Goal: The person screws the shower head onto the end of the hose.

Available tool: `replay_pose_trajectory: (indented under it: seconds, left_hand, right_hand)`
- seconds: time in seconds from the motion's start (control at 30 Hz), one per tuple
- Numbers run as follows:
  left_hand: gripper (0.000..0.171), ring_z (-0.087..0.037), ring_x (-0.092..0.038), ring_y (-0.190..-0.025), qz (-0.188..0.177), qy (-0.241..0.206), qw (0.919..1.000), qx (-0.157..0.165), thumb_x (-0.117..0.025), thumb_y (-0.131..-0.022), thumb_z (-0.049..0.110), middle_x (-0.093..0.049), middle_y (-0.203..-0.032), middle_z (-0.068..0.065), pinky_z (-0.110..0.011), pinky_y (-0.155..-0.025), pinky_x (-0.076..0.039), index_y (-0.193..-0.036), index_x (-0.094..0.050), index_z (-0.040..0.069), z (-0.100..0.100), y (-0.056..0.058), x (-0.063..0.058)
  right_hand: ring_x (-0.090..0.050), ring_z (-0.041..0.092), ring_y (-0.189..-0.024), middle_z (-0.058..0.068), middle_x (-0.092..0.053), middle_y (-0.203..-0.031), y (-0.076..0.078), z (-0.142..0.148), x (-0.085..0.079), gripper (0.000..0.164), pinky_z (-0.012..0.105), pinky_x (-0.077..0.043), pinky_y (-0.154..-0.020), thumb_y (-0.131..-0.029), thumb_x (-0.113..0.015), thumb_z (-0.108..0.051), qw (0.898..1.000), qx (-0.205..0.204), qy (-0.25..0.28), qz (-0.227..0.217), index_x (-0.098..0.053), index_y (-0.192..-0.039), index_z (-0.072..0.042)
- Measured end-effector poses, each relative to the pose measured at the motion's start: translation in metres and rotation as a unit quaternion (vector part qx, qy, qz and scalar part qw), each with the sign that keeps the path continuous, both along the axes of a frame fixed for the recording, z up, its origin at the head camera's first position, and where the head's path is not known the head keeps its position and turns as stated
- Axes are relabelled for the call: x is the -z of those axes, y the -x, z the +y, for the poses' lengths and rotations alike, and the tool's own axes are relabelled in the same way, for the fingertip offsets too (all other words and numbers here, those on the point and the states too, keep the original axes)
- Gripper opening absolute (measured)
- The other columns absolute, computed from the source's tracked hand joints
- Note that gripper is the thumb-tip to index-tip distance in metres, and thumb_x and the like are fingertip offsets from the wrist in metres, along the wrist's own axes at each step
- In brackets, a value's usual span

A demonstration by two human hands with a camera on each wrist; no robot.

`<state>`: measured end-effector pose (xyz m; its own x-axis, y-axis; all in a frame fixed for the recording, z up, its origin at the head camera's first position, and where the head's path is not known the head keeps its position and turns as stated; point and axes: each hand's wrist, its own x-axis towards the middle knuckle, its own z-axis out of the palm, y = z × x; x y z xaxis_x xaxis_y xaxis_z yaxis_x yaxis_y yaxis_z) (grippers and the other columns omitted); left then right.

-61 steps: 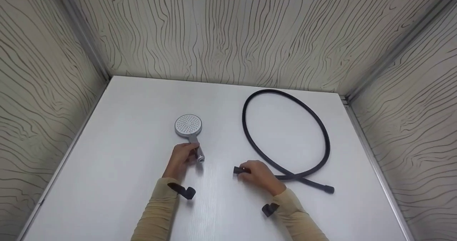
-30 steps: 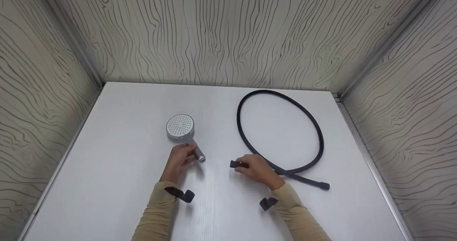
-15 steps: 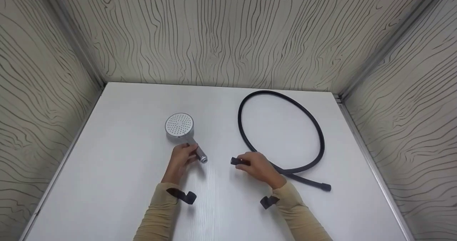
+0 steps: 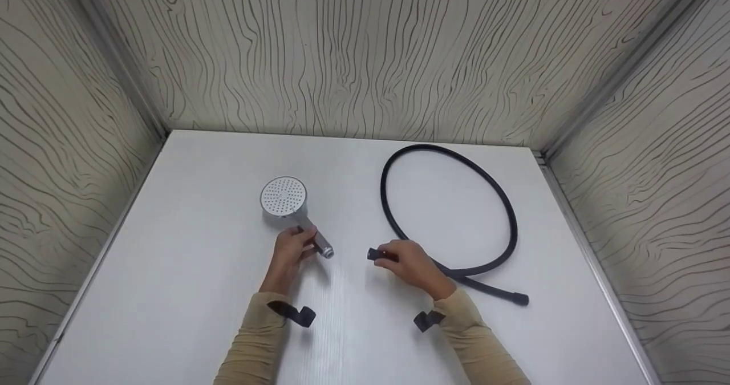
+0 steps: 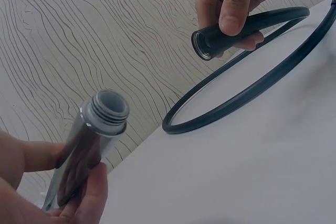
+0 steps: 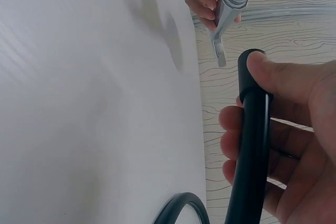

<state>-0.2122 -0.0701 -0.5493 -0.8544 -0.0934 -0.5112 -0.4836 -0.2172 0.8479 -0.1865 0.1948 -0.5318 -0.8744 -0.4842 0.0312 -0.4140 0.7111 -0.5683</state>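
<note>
My left hand grips the handle of a chrome shower head, whose round white spray face is turned up. The bare threaded end of that handle points toward the right hand. In my right hand is one end of a black shower hose, pinched between thumb and fingers just behind its tip. The open mouth of the hose end shows an inner thread in the left wrist view. A short gap separates hose end and handle; they do not touch.
The hose lies in a wide loop on the white table, crossing itself near my right wrist. Its other end rests to the right. Wood-grain panels stand behind and on both sides. Black wrist mounts stick out from both sleeves.
Both hands have lifted a little with what they hold. The shower head has tilted, its threaded end swinging right toward the hose end. The hose end has risen off the table.
</note>
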Motion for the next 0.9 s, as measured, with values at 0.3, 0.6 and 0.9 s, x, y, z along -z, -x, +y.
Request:
replay_pose_trajectory:
  seconds: [0.3, 0.6, 0.9]
  left_hand:
    - [0.039, -0.027, -0.060, -0.114, 0.017, -0.011, 0.9998, -0.009, -0.057, -0.098, 0.016, -0.059, -0.123, -0.018, -0.036, -0.098, -0.055, -0.131, -0.050, -0.004, 0.005, -0.001, -0.004]
    - [0.042, -0.029, -0.060, -0.117, 0.028, -0.010, 0.9993, -0.021, -0.056, -0.098, 0.014, -0.057, -0.125, -0.020, -0.035, -0.097, -0.056, -0.134, -0.045, -0.006, 0.011, -0.002, -0.004]
    - [0.044, -0.030, -0.059, -0.118, 0.030, -0.008, 0.9992, -0.026, -0.056, -0.098, 0.013, -0.057, -0.126, -0.020, -0.035, -0.097, -0.056, -0.135, -0.043, -0.007, 0.015, -0.002, -0.006]
  right_hand:
    - [-0.052, 0.006, -0.071, -0.004, -0.065, -0.082, 0.000, -0.002, -0.003, 0.014, 0.019, -0.045, -0.063, -0.092, -0.067, -0.024, 1.000, 0.000, 0.013, 0.018, -0.072, -0.098, -0.013]
    - [-0.049, 0.005, -0.069, -0.002, -0.065, -0.080, 0.000, -0.006, -0.003, 0.017, 0.017, -0.043, -0.061, -0.092, -0.068, -0.024, 0.999, 0.002, 0.029, 0.037, -0.073, -0.100, -0.011]
    - [-0.048, 0.005, -0.066, -0.004, -0.062, -0.075, 0.001, -0.011, -0.003, 0.013, 0.017, -0.041, -0.059, -0.092, -0.068, -0.024, 0.997, 0.019, 0.041, 0.057, -0.073, -0.096, -0.013]
